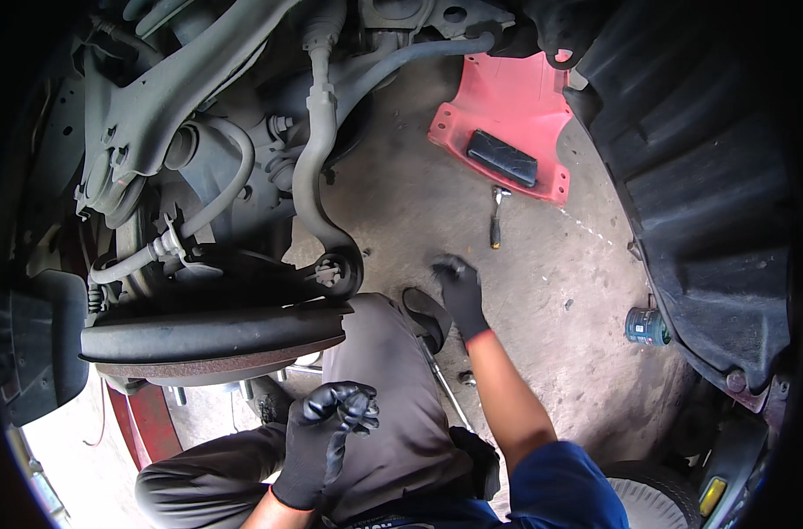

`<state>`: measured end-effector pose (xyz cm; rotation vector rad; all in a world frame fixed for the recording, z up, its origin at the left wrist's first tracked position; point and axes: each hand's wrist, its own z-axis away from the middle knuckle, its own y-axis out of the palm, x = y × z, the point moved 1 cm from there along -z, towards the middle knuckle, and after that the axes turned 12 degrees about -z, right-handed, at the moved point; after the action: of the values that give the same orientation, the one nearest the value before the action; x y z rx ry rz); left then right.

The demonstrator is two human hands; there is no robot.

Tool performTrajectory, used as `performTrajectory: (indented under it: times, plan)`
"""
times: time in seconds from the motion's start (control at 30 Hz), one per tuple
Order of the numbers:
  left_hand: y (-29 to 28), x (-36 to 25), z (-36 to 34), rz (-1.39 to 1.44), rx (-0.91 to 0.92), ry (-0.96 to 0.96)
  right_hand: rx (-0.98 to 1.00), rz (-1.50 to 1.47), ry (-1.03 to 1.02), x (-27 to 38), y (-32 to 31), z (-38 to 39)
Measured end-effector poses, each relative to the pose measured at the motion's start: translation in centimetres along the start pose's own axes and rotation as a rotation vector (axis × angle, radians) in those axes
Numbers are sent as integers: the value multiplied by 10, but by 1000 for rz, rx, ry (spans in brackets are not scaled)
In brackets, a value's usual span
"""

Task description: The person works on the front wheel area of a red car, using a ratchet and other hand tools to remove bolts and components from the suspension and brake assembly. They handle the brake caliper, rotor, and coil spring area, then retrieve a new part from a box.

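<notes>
Ratchet lies on the floor, just beyond the right hand and apart from it, head toward the red panel. Right hand: fingers curled inward, blurred; cannot tell whether anything sits inside. Left hand: raised over the thigh, fingertips bent in toward the thumb — a small object between them cannot be confirmed or ruled out.

Handling, judged: ratchet likely steel, stiff, dense for its size, not fragile. Best hold is the dark handle with its yellow band; bare metal nearer the head may slip under gloves, particularly if oily. The rod, with a nut at its lower end, looks rigid and is joined to the car; the nut's slotted edges should give a tool or fingertips some purchase.

Surface: grey, hard, stained, with scattered white marks. A dark case rests on the red panel; a tin stands farther right beside the black liner.

Room: the brake disc and rod crowd the left, the liner curves down the right. Floor work falls between them. A long bar lies beside the knee, near the boot.
</notes>
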<state>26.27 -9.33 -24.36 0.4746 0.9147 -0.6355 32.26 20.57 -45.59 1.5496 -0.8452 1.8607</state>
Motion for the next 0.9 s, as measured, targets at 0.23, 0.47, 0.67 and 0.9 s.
performTrajectory:
  times: [0.23,0.47,0.67,0.9]
  plan:
    - [-8,7,18,17,-31,-24,-32,1062,-228,-143,6,-70]
    - [-3,-5,26,18,-124,190,-162,189,-100,-89,13,-44]
    - [20,-38,20,86,-103,331,197,-1037,269,103,-9,64]
    - [39,-65,10,162,-87,471,472,-1128,62,239,16,118]
